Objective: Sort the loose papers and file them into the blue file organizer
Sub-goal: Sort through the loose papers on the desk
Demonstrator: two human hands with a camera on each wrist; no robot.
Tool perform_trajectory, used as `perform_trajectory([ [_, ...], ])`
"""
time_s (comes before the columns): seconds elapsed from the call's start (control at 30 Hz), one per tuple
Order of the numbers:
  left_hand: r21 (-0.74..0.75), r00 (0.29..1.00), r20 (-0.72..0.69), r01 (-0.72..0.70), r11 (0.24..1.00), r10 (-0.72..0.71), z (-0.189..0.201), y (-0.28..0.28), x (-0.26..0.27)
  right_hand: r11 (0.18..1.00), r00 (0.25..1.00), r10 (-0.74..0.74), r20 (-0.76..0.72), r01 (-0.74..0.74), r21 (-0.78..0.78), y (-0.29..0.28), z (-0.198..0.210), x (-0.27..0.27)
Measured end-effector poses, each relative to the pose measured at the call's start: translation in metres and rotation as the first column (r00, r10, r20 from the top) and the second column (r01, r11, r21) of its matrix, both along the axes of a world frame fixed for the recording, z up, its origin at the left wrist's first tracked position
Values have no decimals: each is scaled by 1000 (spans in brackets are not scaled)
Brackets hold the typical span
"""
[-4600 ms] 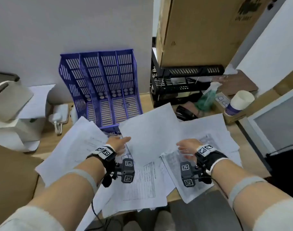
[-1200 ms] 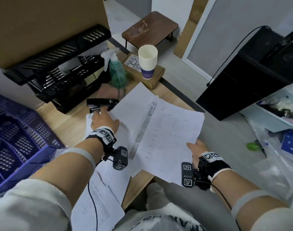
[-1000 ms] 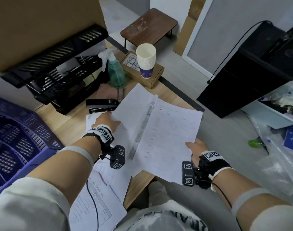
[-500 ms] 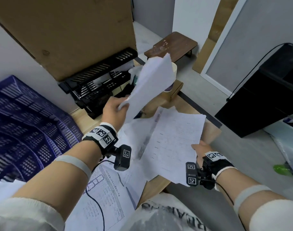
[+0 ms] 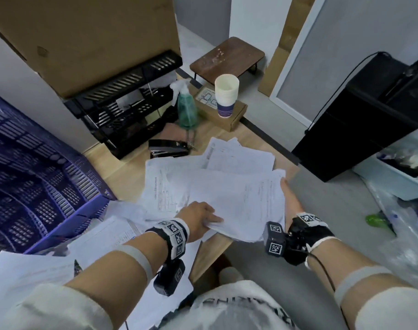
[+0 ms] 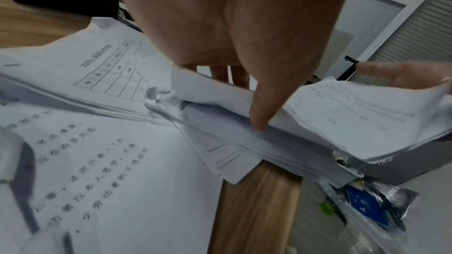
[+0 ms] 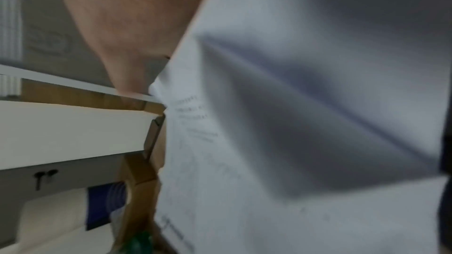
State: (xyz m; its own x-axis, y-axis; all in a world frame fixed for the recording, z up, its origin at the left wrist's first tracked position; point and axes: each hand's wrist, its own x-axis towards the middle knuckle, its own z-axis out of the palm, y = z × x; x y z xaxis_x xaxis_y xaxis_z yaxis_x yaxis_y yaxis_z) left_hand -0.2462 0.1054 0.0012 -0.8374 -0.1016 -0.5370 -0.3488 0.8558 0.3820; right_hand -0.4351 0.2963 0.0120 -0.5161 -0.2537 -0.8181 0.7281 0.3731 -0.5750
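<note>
A stack of white printed papers [image 5: 236,194] is held over the desk's right corner between both hands. My left hand [image 5: 203,217] pinches its near edge, thumb [image 6: 264,111] on top and fingers underneath. My right hand [image 5: 290,198] grips the stack's right edge; the right wrist view is blurred and shows only the hand [image 7: 127,32] beside the stack [image 7: 305,123]. More loose sheets [image 5: 162,184] lie on the desk under and behind the stack, others [image 5: 108,234] by my left forearm. The blue file organizer [image 5: 41,177] lies at the left.
Behind the papers are a black stapler [image 5: 169,147], a black wire tray [image 5: 124,103], a green spray bottle [image 5: 186,108] and stacked paper cups [image 5: 225,96] on a small cardboard box. The desk edge [image 5: 212,248] runs below my left hand. A black cabinet [image 5: 357,129] stands on the floor, right.
Half a second ago my left hand held a sheet raised in the air. It has come down onto the stack and now pinches the stack's near edge. My right hand kept its hold.
</note>
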Motion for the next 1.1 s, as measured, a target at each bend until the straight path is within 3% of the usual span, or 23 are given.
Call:
perform_trajectory([
  [0.07,-8,1000,29,4,1000,-4,0,1,2,991,991,117,66,-121,57,12,-21,0],
  [0.2,-14,993,38,-111,994,112,1,0,4,903,920,379,-98,-345,255,32,-58,-13],
  [0.27,-8,991,56,-119,993,119,-1,-3,5,895,908,404,-106,-370,249,32,-52,-13],
  [0.3,14,988,46,-146,989,145,-1,-4,5,893,899,413,-143,-369,256,25,-30,-6],
  [0.37,67,955,-71,-285,956,289,5,-10,1,870,849,474,-234,-410,275,12,1,-2],
  [0.43,32,881,-249,-408,913,402,13,-18,-9,832,777,551,-305,-483,271,-2,26,-3],
  [0.5,25,835,-296,-478,878,464,29,-27,-15,720,623,694,-362,-617,318,-21,47,-6],
  [0.6,222,864,-32,-484,846,503,47,-34,-20,569,403,811,-424,-711,413,-42,66,-15],
  [0.67,262,842,23,-526,809,539,54,-34,-7,611,358,755,-549,-688,391,-60,72,-19],
  [0.73,298,725,-28,-651,698,688,53,-40,13,752,403,619,-674,-551,362,-76,67,-22],
  [0.8,395,510,-41,-781,483,859,46,-51,39,823,514,543,-664,-481,302,-89,58,-21],
  [0.87,511,256,-16,-829,228,966,42,-61,69,808,710,553,-436,-584,74,-105,49,-10],
  [0.9,556,159,13,-822,125,987,36,-66,83,774,748,594,-296,-631,-41,-113,48,0],
  [0.93,586,100,38,-808,59,994,30,-68,98,714,717,662,-218,-692,-108,-121,41,12],
  [1.0,633,43,79,-774,-17,996,28,-63,119,538,551,811,-199,-835,-117,-138,37,41],
  [1.07,644,42,85,-765,-23,995,36,-53,133,405,366,875,-317,-912,64,-155,30,69],
  [1.1,628,63,60,-778,11,996,37,-49,140,411,313,872,-376,-885,217,-163,28,77],
])
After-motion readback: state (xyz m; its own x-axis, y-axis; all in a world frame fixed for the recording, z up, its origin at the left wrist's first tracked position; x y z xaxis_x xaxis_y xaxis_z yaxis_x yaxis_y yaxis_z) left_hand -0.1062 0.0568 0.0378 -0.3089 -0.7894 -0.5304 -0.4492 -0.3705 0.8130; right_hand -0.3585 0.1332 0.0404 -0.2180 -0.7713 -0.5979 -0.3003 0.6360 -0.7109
